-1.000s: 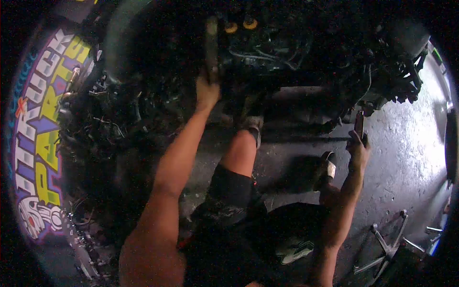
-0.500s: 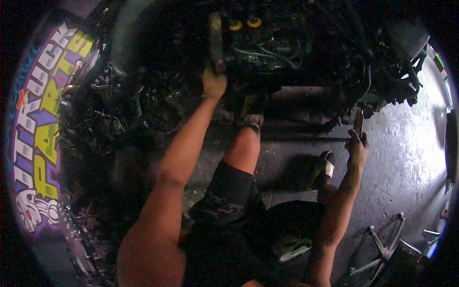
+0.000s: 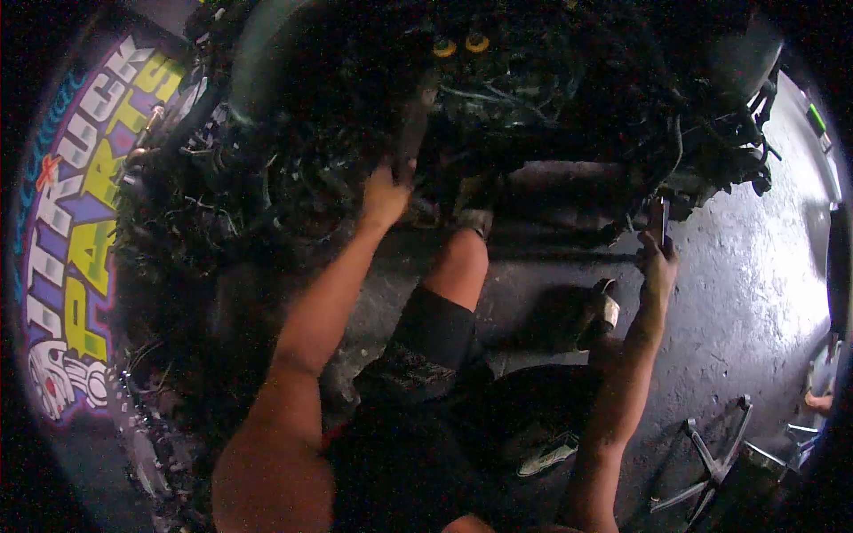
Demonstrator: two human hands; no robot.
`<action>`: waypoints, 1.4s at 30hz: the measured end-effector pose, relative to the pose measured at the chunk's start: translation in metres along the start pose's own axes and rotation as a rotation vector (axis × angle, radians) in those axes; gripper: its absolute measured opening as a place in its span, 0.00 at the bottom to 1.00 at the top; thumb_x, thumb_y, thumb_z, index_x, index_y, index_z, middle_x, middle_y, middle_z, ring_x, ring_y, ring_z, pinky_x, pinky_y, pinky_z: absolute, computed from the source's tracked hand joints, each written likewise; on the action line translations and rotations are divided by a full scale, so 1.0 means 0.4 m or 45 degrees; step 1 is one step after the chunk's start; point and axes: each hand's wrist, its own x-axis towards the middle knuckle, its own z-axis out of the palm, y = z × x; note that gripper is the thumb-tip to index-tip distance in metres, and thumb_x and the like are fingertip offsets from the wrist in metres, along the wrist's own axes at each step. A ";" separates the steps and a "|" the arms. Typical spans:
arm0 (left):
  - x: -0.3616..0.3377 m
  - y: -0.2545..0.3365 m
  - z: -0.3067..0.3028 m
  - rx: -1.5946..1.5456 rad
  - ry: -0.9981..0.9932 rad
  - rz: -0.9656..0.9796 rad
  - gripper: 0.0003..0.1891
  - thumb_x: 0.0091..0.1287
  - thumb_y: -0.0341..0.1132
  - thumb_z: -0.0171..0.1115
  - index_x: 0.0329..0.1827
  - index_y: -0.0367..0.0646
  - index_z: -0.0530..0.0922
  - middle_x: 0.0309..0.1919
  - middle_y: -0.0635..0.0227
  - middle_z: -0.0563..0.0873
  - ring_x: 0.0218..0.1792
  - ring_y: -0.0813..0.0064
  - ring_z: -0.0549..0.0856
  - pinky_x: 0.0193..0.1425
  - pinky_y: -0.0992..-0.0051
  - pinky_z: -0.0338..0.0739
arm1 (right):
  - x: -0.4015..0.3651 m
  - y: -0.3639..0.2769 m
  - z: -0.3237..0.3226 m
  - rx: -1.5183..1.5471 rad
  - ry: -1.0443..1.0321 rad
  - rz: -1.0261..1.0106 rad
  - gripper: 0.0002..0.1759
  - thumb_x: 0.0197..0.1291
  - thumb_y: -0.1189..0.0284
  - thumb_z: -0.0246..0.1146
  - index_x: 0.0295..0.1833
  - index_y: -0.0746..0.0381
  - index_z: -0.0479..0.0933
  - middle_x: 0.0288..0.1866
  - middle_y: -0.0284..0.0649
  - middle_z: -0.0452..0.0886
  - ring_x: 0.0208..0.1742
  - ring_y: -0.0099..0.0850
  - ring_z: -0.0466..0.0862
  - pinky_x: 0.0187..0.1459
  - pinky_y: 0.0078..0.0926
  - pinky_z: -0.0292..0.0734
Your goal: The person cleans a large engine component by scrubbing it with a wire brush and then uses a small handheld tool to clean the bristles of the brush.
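in a dimly lit workshop, a person reaches with both arms into the shadow of dark machinery [image 3: 613,115], each hand wrapped around something. the left hand [image 3: 386,197] grips the near end of a long dark object [image 3: 413,133], which runs from the closed fingers toward the far side, leaning slightly right, its far end lost in shadow. beyond it, to the right, sit two yellow round parts [image 3: 444,48] [image 3: 477,43]; the left hand is nearer to them than the right.

well apart, on the right, the right hand [image 3: 659,258] clasps a slim object [image 3: 664,218], its long axis pointing almost straight to the far side, its tip just beside the machinery's ragged near edge. whether the two touch, the dim light does not tell. a bare knee [image 3: 462,260] lies between the arms, above a scuffed gray floor [image 3: 729,329].
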 end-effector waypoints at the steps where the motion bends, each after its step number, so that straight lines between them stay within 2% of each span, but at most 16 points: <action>1: -0.007 0.007 0.002 -0.175 -0.188 -0.230 0.21 0.66 0.47 0.55 0.50 0.37 0.73 0.27 0.54 0.82 0.28 0.59 0.83 0.30 0.63 0.75 | 0.020 0.018 -0.016 0.001 0.012 -0.015 0.12 0.50 0.70 0.66 0.39 0.61 0.76 0.22 0.29 0.70 0.21 0.19 0.69 0.23 0.17 0.63; 3: -0.045 0.042 -0.003 -0.556 -0.393 -0.506 0.18 0.67 0.46 0.56 0.44 0.38 0.73 0.21 0.64 0.78 0.18 0.76 0.78 0.18 0.74 0.69 | 0.053 0.054 -0.036 -0.111 0.040 -0.003 0.13 0.51 0.71 0.65 0.43 0.61 0.77 0.23 0.30 0.72 0.22 0.20 0.70 0.24 0.18 0.65; 5: -0.097 0.071 -0.011 -0.976 -0.516 -0.651 0.15 0.67 0.45 0.56 0.40 0.40 0.73 0.19 0.69 0.76 0.15 0.77 0.76 0.17 0.75 0.68 | 0.055 0.075 -0.050 0.042 0.034 0.021 0.13 0.51 0.71 0.64 0.45 0.60 0.78 0.24 0.31 0.73 0.23 0.21 0.71 0.24 0.18 0.66; 6: -0.133 0.021 0.036 -0.812 -0.337 -0.568 0.14 0.66 0.44 0.57 0.39 0.41 0.73 0.18 0.71 0.75 0.14 0.78 0.74 0.16 0.76 0.66 | 0.054 0.090 -0.080 0.196 0.029 0.045 0.14 0.52 0.71 0.63 0.46 0.60 0.79 0.25 0.31 0.74 0.23 0.22 0.72 0.25 0.19 0.67; 7: -0.165 -0.021 0.093 -0.669 -0.174 -0.472 0.13 0.66 0.44 0.58 0.37 0.42 0.73 0.17 0.72 0.74 0.13 0.80 0.72 0.15 0.77 0.64 | 0.058 0.109 -0.104 -0.072 0.072 -0.007 0.14 0.53 0.71 0.62 0.47 0.60 0.79 0.25 0.32 0.75 0.24 0.22 0.72 0.25 0.20 0.68; 8: -0.193 0.055 0.043 -0.874 -0.509 -0.620 0.15 0.64 0.46 0.59 0.38 0.42 0.73 0.19 0.71 0.76 0.16 0.77 0.75 0.18 0.75 0.68 | 0.069 0.156 -0.136 -0.354 0.125 -0.033 0.14 0.54 0.71 0.61 0.47 0.60 0.79 0.26 0.33 0.76 0.24 0.22 0.73 0.25 0.21 0.69; 9: -0.222 0.127 -0.013 -1.049 -0.850 -0.780 0.17 0.63 0.48 0.60 0.38 0.42 0.74 0.21 0.70 0.78 0.19 0.75 0.77 0.21 0.73 0.71 | 0.031 0.146 -0.122 -0.936 0.184 -0.721 0.13 0.55 0.72 0.61 0.46 0.61 0.79 0.26 0.34 0.76 0.24 0.21 0.71 0.25 0.21 0.68; 10: -0.249 0.141 0.006 -1.086 -0.923 -0.744 0.17 0.63 0.48 0.60 0.38 0.42 0.74 0.21 0.70 0.78 0.19 0.75 0.77 0.21 0.73 0.71 | -0.001 0.123 -0.118 -0.499 0.136 -0.040 0.14 0.54 0.73 0.62 0.48 0.62 0.77 0.29 0.35 0.78 0.26 0.22 0.73 0.25 0.22 0.69; 13: -0.333 0.161 0.064 -0.876 -1.114 -0.625 0.23 0.57 0.52 0.65 0.39 0.40 0.74 0.25 0.66 0.81 0.26 0.67 0.81 0.31 0.68 0.76 | -0.171 0.126 -0.020 -0.476 0.061 -0.054 0.23 0.51 0.72 0.67 0.51 0.69 0.70 0.38 0.39 0.79 0.38 0.28 0.76 0.41 0.29 0.73; 15: -0.397 0.152 0.155 -0.683 -0.929 -0.308 0.28 0.52 0.54 0.69 0.41 0.37 0.74 0.31 0.61 0.83 0.34 0.61 0.82 0.42 0.66 0.76 | -0.275 0.145 0.042 -0.435 -0.120 -0.170 0.23 0.51 0.73 0.67 0.51 0.67 0.68 0.42 0.41 0.79 0.42 0.29 0.76 0.45 0.28 0.73; 20: -0.556 0.121 0.355 -1.058 -0.875 -0.201 0.31 0.50 0.54 0.71 0.44 0.36 0.74 0.36 0.58 0.83 0.39 0.63 0.82 0.45 0.68 0.74 | -0.398 0.198 0.094 -0.658 -0.132 -0.120 0.22 0.50 0.73 0.67 0.49 0.66 0.67 0.41 0.39 0.78 0.42 0.28 0.75 0.45 0.26 0.72; 26: -0.538 0.149 0.235 -0.989 -0.872 -0.140 0.31 0.50 0.52 0.71 0.46 0.36 0.73 0.37 0.58 0.82 0.38 0.62 0.82 0.44 0.67 0.75 | -0.453 0.188 0.096 -0.564 -0.029 0.040 0.25 0.48 0.68 0.70 0.49 0.67 0.68 0.41 0.38 0.77 0.43 0.25 0.74 0.45 0.23 0.71; 28: -0.551 0.132 0.236 -0.848 -0.873 -0.162 0.30 0.51 0.51 0.71 0.46 0.36 0.72 0.37 0.57 0.82 0.38 0.60 0.82 0.44 0.67 0.75 | -0.451 0.228 0.095 -0.593 -0.145 -0.053 0.42 0.41 0.54 0.74 0.56 0.70 0.66 0.44 0.50 0.81 0.46 0.41 0.82 0.48 0.33 0.75; 34: -0.467 0.082 0.286 -0.749 -0.631 0.034 0.30 0.54 0.49 0.69 0.49 0.33 0.72 0.42 0.46 0.81 0.45 0.49 0.81 0.49 0.63 0.75 | -0.525 0.156 0.135 -0.392 -0.139 0.118 0.31 0.48 0.61 0.71 0.54 0.66 0.68 0.44 0.44 0.81 0.43 0.35 0.81 0.45 0.30 0.75; 37: -0.350 0.095 0.233 -0.492 -0.742 0.121 0.33 0.56 0.49 0.66 0.57 0.32 0.69 0.47 0.41 0.79 0.51 0.48 0.79 0.54 0.61 0.73 | -0.534 0.237 0.096 -0.502 -0.196 0.291 0.22 0.52 0.69 0.68 0.50 0.66 0.69 0.31 0.36 0.75 0.31 0.24 0.75 0.31 0.24 0.72; 42: -0.230 0.036 0.283 -0.478 -0.829 0.249 0.32 0.59 0.47 0.62 0.60 0.32 0.67 0.53 0.42 0.76 0.56 0.48 0.75 0.61 0.63 0.68 | -0.494 0.459 0.052 -0.387 -0.258 0.404 0.17 0.55 0.69 0.62 0.49 0.64 0.70 0.28 0.35 0.74 0.25 0.23 0.73 0.24 0.25 0.69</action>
